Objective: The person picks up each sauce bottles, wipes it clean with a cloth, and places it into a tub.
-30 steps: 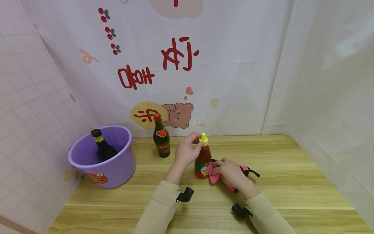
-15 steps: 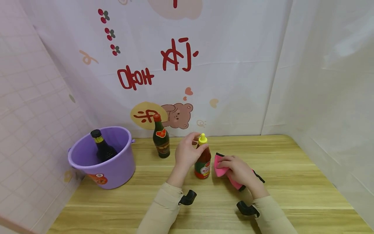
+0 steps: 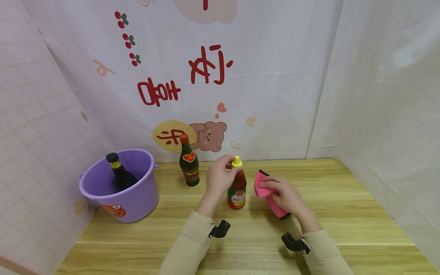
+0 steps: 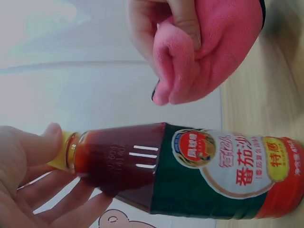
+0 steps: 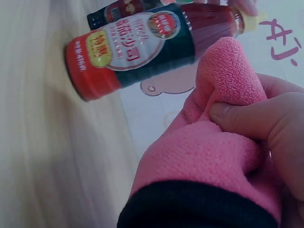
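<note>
A ketchup bottle [image 3: 237, 193] with a yellow cap [image 4: 64, 153] stands upright on the table. My left hand [image 3: 220, 176] pinches it at the cap between thumb and fingers, as the left wrist view also shows. To its right, my right hand [image 3: 287, 195] grips a pink cloth [image 5: 190, 152] with black edging, bunched between thumb and fingers. The cloth [image 3: 264, 186] is apart from the bottle, and part of it hangs below the hand. The far side of the bottle is hidden.
A dark green bottle [image 3: 190, 166] with a red cap stands behind and left of the ketchup. On the left, a purple bucket [image 3: 137, 206] holds a black-capped dark bottle [image 3: 122, 173]. A printed white curtain [image 3: 275, 95] hangs behind the wooden table [image 3: 343, 214].
My right hand has drawn the cloth away from the ketchup bottle, rightward and slightly up. My left hand has stayed at the cap.
</note>
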`<state>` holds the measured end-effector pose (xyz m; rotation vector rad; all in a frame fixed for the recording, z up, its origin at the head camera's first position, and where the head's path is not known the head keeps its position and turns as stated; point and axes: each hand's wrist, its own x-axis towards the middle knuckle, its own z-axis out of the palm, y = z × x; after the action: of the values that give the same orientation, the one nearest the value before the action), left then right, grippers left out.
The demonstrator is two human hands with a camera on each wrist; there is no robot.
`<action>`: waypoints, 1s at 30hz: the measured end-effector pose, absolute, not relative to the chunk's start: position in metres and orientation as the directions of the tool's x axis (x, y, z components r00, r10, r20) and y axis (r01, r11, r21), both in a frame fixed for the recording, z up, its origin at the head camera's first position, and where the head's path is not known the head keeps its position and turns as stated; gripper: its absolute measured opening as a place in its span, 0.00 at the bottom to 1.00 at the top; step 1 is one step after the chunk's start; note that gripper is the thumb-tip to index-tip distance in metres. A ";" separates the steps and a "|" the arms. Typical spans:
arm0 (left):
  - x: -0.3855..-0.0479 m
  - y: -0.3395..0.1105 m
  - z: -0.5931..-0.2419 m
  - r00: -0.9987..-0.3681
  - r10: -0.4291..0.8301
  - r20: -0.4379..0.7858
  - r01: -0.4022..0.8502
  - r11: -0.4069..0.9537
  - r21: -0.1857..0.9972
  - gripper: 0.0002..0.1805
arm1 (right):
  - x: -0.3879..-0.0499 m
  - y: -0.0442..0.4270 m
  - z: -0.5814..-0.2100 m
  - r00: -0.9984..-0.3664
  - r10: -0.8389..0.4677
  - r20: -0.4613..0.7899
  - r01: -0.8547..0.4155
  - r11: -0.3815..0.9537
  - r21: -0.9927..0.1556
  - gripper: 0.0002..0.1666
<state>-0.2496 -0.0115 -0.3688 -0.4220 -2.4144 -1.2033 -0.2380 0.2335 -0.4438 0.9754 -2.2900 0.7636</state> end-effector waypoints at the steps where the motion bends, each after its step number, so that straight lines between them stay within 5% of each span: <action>1: -0.252 -0.013 -0.369 -0.873 0.108 0.475 0.445 0.574 0.688 0.15 | -0.238 0.233 -0.442 -0.589 -0.460 0.664 -0.770 0.570 -0.287 0.30; 12: -0.269 -0.028 -0.363 -0.866 0.340 0.366 0.495 0.483 0.722 0.17 | -0.238 0.219 -0.419 -0.597 -0.384 0.704 -0.768 0.526 -0.365 0.32; 22: -0.272 -0.032 -0.363 -0.853 0.383 0.355 0.510 0.467 0.722 0.19 | -0.249 0.198 -0.394 -0.490 -0.352 0.797 -0.829 0.472 -0.300 0.30; 30: -0.272 -0.032 -0.364 -0.839 0.386 0.384 0.534 0.443 0.720 0.17 | -0.252 0.183 -0.392 -0.487 -0.369 0.792 -0.822 0.501 -0.271 0.31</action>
<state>-0.2723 -0.0319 -0.3637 -0.8124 -2.5263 -1.3508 -0.2524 0.1832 -0.3920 0.9729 -2.0705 0.8608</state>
